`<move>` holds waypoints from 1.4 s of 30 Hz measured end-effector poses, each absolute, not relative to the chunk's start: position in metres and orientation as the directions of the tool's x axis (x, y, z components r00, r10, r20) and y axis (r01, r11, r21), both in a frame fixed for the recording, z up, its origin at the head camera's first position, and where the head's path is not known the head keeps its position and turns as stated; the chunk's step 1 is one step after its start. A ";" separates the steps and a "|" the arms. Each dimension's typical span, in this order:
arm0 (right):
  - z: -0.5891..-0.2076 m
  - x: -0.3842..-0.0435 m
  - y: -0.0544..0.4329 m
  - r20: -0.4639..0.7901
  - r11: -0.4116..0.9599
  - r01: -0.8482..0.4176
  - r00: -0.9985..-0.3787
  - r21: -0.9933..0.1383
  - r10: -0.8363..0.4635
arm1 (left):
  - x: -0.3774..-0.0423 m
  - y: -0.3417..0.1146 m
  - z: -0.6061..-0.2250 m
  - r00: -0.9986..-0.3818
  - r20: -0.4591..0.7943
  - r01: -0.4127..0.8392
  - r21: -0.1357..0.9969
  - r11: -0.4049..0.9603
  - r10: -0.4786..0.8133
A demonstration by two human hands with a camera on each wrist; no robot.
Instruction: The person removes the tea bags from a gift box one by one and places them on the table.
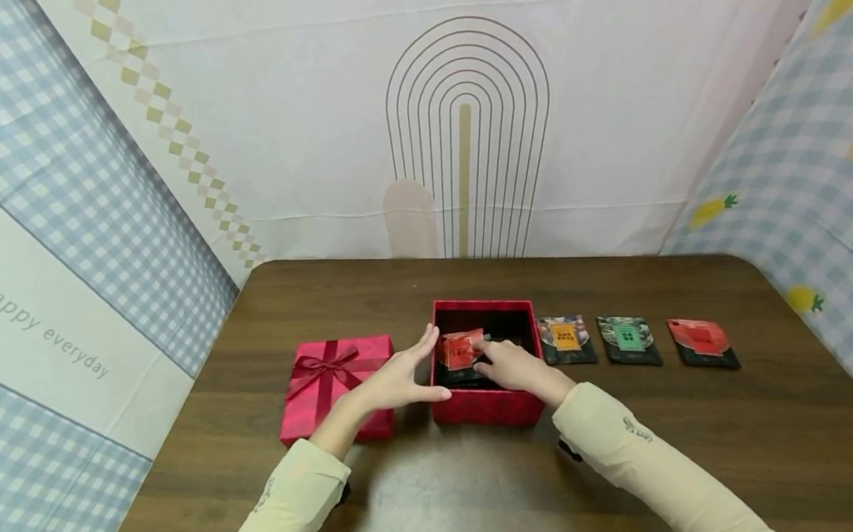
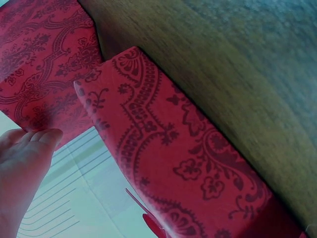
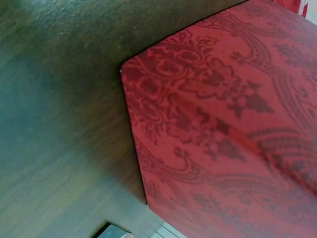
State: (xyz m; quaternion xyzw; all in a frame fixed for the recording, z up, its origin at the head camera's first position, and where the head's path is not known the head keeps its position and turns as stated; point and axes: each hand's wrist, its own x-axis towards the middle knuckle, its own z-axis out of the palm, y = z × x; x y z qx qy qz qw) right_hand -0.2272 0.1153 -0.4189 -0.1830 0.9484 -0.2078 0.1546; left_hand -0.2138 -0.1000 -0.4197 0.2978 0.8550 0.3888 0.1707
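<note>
A red patterned gift box (image 1: 489,410) stands uncovered on the table, with a red-and-black sachet (image 1: 460,355) at the left inside it. My right hand (image 1: 513,365) reaches in over the front right of the box, thumb and forefinger pinching the sachet's right edge. My left hand (image 1: 403,378) is at the box's left side, fingers extended and thumb spread apart, fingertips right at the rim. In the left wrist view its fingertips show beside the box wall (image 2: 37,74). Only the box's outer wall (image 3: 198,124) fills the right wrist view; the right fingers are hidden there.
The red lid (image 1: 372,387) with its ribbon bow (image 1: 327,367) lies left of the box. Right of the box, an orange-labelled sachet (image 1: 566,339), a green-labelled sachet (image 1: 629,339) and a red-labelled sachet (image 1: 702,342) lie in a row on the wooden table (image 1: 444,490).
</note>
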 end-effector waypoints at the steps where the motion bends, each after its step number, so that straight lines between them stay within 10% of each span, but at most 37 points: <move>1: -0.419 -0.227 0.115 -0.212 0.844 -0.285 -0.886 -0.454 -0.413 | -0.214 -0.100 -0.420 -0.765 -0.062 0.376 0.765 0.523 0.641; 42: -0.413 -0.228 0.122 -0.001 0.620 -0.280 -0.911 -0.732 -0.413 | -0.216 -0.099 -0.421 -0.757 -0.046 0.396 0.761 0.513 0.652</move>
